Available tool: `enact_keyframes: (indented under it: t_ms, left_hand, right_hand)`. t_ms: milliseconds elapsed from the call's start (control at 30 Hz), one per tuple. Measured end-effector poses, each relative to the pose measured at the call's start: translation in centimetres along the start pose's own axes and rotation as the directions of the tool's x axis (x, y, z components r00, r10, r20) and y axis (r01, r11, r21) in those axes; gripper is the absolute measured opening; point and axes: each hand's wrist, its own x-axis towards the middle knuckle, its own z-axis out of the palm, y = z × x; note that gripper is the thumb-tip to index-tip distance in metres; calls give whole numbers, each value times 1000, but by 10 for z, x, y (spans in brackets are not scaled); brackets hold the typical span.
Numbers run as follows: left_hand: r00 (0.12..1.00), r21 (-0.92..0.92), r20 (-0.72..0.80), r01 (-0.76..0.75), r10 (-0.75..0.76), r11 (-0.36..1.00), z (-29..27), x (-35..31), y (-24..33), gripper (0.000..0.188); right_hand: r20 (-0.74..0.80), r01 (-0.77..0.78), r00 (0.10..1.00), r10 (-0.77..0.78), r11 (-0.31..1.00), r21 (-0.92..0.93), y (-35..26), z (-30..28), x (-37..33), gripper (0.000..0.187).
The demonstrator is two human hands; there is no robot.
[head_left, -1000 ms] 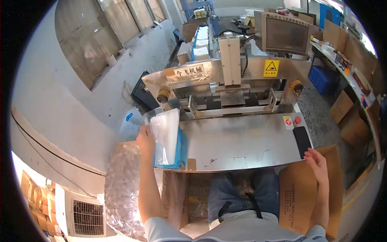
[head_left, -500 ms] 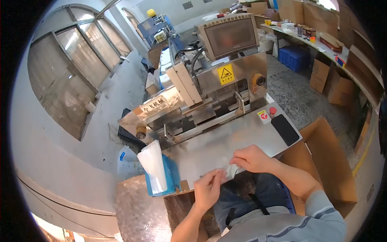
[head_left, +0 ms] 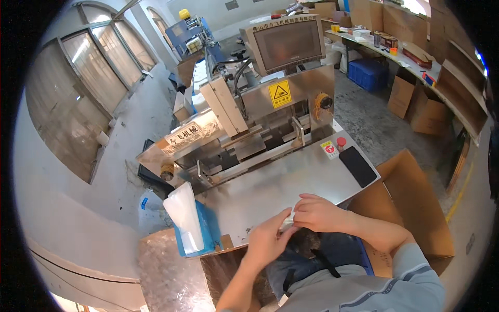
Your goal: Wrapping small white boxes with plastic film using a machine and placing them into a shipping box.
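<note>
Close together at the near edge of the metal worktop (head_left: 270, 192), both my hands grip a small whitish, film-like piece (head_left: 287, 222). My left hand (head_left: 269, 238) pinches it from the left between thumb and fingers. From the right, my right hand (head_left: 318, 213) curls over its other side. Fingers cover most of the piece, so its exact kind cannot be made out. To the left of my left hand stands a blue box (head_left: 208, 226) with white sheets or bags (head_left: 184, 216) sticking up out of it.
Beyond the worktop is a metal machine with a screen (head_left: 288, 46). A red button (head_left: 341, 141) and a black phone (head_left: 358, 165) sit at the worktop's right end. An open cardboard box (head_left: 416, 203) stands to my right; a clear plastic bag (head_left: 174, 270) lies at my left.
My hands have come closer together, and the whitish piece that stretched between them is now mostly covered by fingers. The view has shifted slightly.
</note>
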Motion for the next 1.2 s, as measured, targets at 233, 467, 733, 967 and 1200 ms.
enact_keyframes:
  t_ms: [233, 467, 733, 967, 1200]
  left_hand:
    - [976, 193, 217, -33, -10, 981, -12, 8, -44, 18]
    - [980, 66, 174, -115, 102, 991, -40, 34, -89, 21]
    - [863, -223, 427, 391, -271, 893, -53, 156, -214, 33]
    - [835, -113, 341, 492, -431, 863, -72, 240, -266, 24]
    - [965, -264, 185, 229, -184, 937, -61, 237, -299, 34]
  right_hand:
    - [314, -216, 922, 227, 974, -70, 29, -7, -4, 23]
    - [331, -285, 937, 115, 801, 527, 89, -13, 19, 14]
    - [126, -407, 913, 389, 831, 380, 195, 52, 97, 25]
    - [146, -537, 842, 519, 833, 137, 235, 54, 166, 29]
    - [-46, -340, 940, 338, 939, -49, 176, 73, 188, 37]
